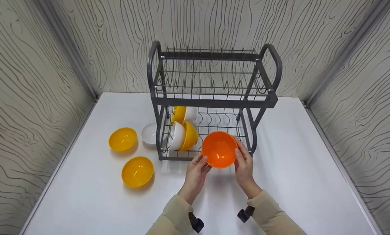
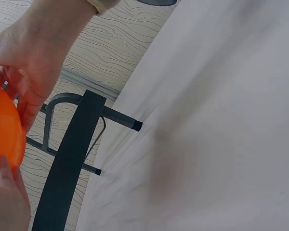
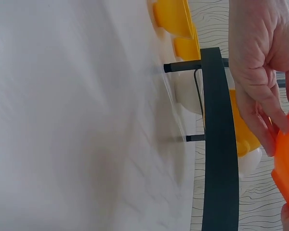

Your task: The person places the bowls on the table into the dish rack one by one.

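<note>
Orange bowl (image 1: 219, 149) hangs off the bench (image 1: 299, 169), just in front of the dish rack (image 1: 214, 103), its open side turned up toward the head camera. Both hands are clamped on it from opposite sides and apart from each other: the left hand (image 1: 195, 176) pinches its left edge, the right hand (image 1: 244, 164) its right edge, each with a thumb at the rim.

Between the bowl and the lower tier (image 1: 211, 123) of the dish rack there is only the low front rail; the upper tier (image 1: 214, 72) juts over that level and partly covers the pieces at the back. Two upright yellow bowls (image 1: 137, 172) stand on the bench to the left of the dish rack, apart from each other. One white bowl (image 1: 148, 133) sits just beside the rack's left post, which hides part of it.

Inside the dish rack, at the left end of its lower tier, four bowls stand on their sides: a front pair, white (image 1: 176, 137) and yellow (image 1: 191, 137), and a rear pair, yellow (image 1: 178, 115) and white (image 1: 190, 114).

Counted together, the bowls come to eight: one orange, four yellow, three white. Patterned walls (image 1: 123, 49) rise behind and on both sides of the dish rack.
</note>
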Motion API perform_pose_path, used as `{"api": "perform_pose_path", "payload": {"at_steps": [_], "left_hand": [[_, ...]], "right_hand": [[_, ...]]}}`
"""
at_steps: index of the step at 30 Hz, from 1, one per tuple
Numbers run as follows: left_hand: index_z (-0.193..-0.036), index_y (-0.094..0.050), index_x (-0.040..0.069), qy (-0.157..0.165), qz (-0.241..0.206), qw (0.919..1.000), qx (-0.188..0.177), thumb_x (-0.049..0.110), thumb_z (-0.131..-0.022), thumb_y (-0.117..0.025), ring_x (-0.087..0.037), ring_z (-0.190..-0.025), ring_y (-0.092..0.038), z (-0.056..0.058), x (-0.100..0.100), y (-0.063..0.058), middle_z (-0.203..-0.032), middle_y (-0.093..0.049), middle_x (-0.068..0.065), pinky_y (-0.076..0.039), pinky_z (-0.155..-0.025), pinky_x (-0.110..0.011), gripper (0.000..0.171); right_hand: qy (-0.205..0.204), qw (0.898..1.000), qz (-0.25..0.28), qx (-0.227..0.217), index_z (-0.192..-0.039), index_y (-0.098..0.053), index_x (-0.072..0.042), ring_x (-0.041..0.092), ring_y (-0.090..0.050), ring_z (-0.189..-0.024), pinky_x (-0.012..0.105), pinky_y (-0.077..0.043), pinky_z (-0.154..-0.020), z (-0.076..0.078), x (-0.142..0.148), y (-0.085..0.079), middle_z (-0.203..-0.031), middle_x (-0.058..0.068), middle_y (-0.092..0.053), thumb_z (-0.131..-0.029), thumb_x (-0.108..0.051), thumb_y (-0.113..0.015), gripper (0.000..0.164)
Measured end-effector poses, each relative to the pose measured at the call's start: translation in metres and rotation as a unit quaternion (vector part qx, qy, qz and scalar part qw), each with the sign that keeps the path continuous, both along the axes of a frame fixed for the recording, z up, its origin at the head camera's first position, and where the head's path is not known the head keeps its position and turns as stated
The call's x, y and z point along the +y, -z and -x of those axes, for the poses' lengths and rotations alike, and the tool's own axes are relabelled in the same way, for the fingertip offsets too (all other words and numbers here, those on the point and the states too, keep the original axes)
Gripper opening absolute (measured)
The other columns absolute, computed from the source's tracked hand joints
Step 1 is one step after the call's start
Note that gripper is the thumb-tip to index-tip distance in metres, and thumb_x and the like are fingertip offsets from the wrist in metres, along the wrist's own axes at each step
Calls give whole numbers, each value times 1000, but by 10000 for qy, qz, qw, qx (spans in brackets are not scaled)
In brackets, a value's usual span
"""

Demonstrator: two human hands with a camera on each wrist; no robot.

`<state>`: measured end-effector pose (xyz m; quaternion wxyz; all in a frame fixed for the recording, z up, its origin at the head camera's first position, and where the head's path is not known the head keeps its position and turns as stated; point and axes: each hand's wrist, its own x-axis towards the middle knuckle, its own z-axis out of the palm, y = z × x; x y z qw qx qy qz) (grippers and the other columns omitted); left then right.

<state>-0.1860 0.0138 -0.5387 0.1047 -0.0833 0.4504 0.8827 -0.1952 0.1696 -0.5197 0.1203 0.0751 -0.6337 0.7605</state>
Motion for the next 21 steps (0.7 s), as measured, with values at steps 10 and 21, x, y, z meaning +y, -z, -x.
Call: {"api": "perform_pose_path", "payload": {"at_steps": [10, 21], "left_hand": [[-134, -47, 4, 63, -150, 9999, -47, 25, -88, -60, -12, -99, -63, 1, -2, 2, -118, -63, -5, -49, -92, -25, 51], [-128, -53, 3, 267, 689, 9972, 65, 27, -88, -59, -16, -105, -63, 4, 1, 6, -120, -62, -8, -49, -93, -27, 46]], "right_hand": [[116, 9976, -527, -423, -136, -46, -12, 10, -57, -110, 22, -51, -87, 2, 0, -8, -138, 1, -49, -96, -24, -48, 42], [773, 9897, -717, -971, -131, -53, -19, 9, -51, -121, 13, -44, -93, 14, -7, -17, -136, -3, -52, -92, -38, -53, 44]]}}
